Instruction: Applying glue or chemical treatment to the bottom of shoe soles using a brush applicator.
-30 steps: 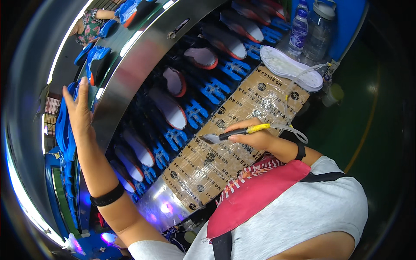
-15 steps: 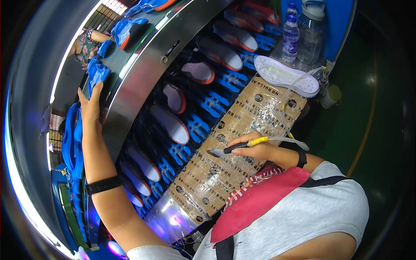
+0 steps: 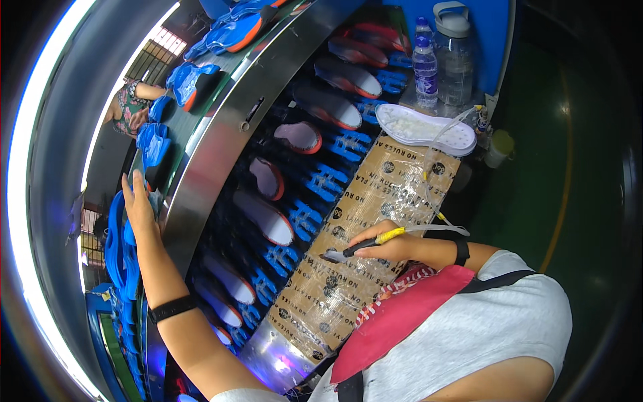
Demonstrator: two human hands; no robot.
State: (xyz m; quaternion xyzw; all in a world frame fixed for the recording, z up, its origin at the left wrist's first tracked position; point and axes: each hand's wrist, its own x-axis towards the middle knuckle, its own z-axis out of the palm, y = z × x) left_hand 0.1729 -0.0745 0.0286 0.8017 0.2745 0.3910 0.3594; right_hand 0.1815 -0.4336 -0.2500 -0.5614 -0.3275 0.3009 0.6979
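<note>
My left hand (image 3: 141, 213) reaches out over the edge of the conveyor (image 3: 201, 149) with its fingers stretched apart. Just beyond its fingertips lies a blue shoe part (image 3: 155, 146); I see nothing held in that hand. My right hand (image 3: 387, 245) grips a brush (image 3: 362, 248) that has a black handle with yellow wrapping and a clear tube (image 3: 442, 226) running from it. The brush tip hovers over or rests on the taped cardboard (image 3: 382, 201); which one I cannot tell. At the cardboard's far end is a white shoe sole (image 3: 429, 128) with whitish material in it.
Several dark shoe uppers (image 3: 264, 216) on blue racks (image 3: 307, 220) line the space under the conveyor. A purple-labelled bottle (image 3: 425, 72) and a large clear jug (image 3: 454, 67) stand at the far right. Another person (image 3: 134, 107) is beyond the conveyor. Blue soles (image 3: 120, 258) hang at the left.
My left hand has drawn back a little from the blue shoe part. The view has shifted slightly. My right hand still grips the brush over the cardboard.
</note>
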